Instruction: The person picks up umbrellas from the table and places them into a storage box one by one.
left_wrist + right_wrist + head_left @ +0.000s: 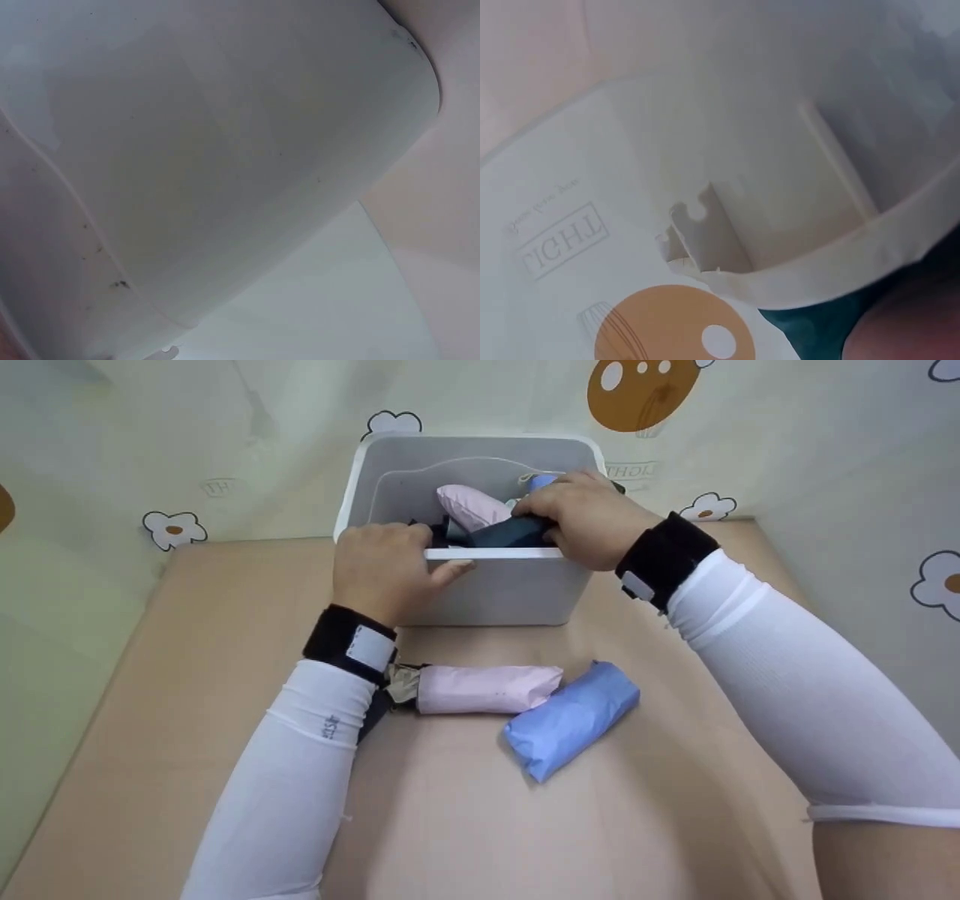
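A light grey plastic bin [502, 589] stands at the far side of the table. My left hand [382, 566] grips its front left corner, fingers over the rim and thumb along the front. Over the front right of the rim reaches my right hand [596, 519], holding a dark teal folded umbrella [510, 534] inside the bin. In the right wrist view, teal fabric [810, 326] shows beside a finger at the rim. Also in the bin lie a pink wrapped bundle [471, 506] and something blue [541, 481], partly hidden by the right hand.
On the table [480, 825] before the bin, a folded umbrella in a pink sleeve [487, 690] touches a blue one [571, 720]. A dark item [375, 712] is partly covered by my left wrist. Behind the bin hangs a flower-patterned sheet [285, 450].
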`<state>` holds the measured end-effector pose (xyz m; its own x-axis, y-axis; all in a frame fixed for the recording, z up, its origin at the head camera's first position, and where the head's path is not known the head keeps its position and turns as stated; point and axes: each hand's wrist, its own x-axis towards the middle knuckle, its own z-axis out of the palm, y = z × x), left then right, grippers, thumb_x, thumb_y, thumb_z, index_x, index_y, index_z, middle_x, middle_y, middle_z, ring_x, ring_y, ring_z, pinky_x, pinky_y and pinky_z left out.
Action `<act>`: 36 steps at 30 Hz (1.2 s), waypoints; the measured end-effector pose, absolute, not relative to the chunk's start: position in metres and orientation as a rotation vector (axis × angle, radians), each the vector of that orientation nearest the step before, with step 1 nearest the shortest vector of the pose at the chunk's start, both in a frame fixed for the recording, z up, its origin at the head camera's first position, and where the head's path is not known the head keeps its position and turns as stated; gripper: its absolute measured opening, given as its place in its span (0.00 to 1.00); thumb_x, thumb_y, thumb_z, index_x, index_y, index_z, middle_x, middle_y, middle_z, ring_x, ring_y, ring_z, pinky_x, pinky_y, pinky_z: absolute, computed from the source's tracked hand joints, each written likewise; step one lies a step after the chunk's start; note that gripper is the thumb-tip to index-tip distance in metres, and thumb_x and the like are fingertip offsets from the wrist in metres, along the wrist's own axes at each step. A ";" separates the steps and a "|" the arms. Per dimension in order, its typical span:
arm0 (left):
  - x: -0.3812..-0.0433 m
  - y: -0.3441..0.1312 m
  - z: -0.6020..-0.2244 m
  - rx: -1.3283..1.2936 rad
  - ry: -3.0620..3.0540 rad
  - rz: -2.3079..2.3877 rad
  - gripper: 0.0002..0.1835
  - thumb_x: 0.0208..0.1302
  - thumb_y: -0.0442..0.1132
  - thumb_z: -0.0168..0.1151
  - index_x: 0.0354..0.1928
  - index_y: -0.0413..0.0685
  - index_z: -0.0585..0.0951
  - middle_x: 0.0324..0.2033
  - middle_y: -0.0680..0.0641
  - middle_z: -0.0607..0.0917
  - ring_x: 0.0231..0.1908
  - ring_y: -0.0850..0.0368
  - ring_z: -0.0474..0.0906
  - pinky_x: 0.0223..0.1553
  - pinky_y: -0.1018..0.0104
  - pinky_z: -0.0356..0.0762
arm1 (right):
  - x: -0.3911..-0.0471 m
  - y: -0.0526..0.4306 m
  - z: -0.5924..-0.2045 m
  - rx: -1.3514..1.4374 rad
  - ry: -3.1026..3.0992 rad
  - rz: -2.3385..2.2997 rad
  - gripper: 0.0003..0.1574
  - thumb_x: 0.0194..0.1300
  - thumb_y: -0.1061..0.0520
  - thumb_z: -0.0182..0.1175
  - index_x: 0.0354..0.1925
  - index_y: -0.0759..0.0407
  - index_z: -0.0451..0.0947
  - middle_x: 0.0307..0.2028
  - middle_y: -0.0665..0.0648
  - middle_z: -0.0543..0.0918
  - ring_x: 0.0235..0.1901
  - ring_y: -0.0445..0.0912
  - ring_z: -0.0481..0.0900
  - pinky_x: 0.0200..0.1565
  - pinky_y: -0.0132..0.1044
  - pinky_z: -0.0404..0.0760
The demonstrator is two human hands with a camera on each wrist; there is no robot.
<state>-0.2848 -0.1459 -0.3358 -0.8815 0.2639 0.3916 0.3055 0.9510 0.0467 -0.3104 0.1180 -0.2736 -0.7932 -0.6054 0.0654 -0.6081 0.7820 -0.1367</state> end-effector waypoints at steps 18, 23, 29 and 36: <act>-0.285 -0.146 -0.334 -0.412 -2.702 -0.150 0.44 0.60 0.83 0.53 0.33 0.44 0.84 0.24 0.41 0.85 0.27 0.37 0.83 0.33 0.42 0.77 | -0.311 0.130 -0.269 0.919 -3.002 0.224 0.32 0.79 0.51 0.58 0.75 0.59 0.69 0.73 0.61 0.74 0.75 0.61 0.66 0.78 0.57 0.55; -0.285 -0.147 -0.335 -0.410 -2.705 -0.152 0.44 0.61 0.83 0.52 0.32 0.44 0.84 0.23 0.42 0.84 0.26 0.37 0.82 0.32 0.42 0.77 | -0.310 0.137 -0.271 0.803 -3.041 0.268 0.38 0.78 0.44 0.59 0.78 0.58 0.66 0.77 0.65 0.68 0.76 0.65 0.62 0.78 0.59 0.55; -0.285 -0.147 -0.336 -0.411 -2.700 -0.164 0.44 0.61 0.83 0.53 0.30 0.44 0.82 0.21 0.42 0.83 0.25 0.38 0.80 0.31 0.43 0.76 | -0.311 0.153 -0.275 0.704 -3.058 0.382 0.45 0.76 0.41 0.61 0.80 0.58 0.61 0.79 0.66 0.63 0.78 0.65 0.59 0.78 0.59 0.58; -0.285 -0.146 -0.335 -0.410 -2.719 -0.140 0.44 0.61 0.83 0.52 0.32 0.44 0.83 0.22 0.42 0.83 0.26 0.38 0.81 0.32 0.42 0.77 | -0.305 0.171 -0.275 0.571 -3.067 0.577 0.45 0.75 0.44 0.64 0.80 0.55 0.61 0.78 0.62 0.66 0.76 0.61 0.66 0.76 0.59 0.64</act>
<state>-0.2850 -0.1463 -0.3349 -0.8828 0.2640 0.3885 0.3026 0.9522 0.0405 -0.3046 0.1710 -0.2751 -0.9349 -0.3532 0.0359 -0.3421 0.8691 -0.3573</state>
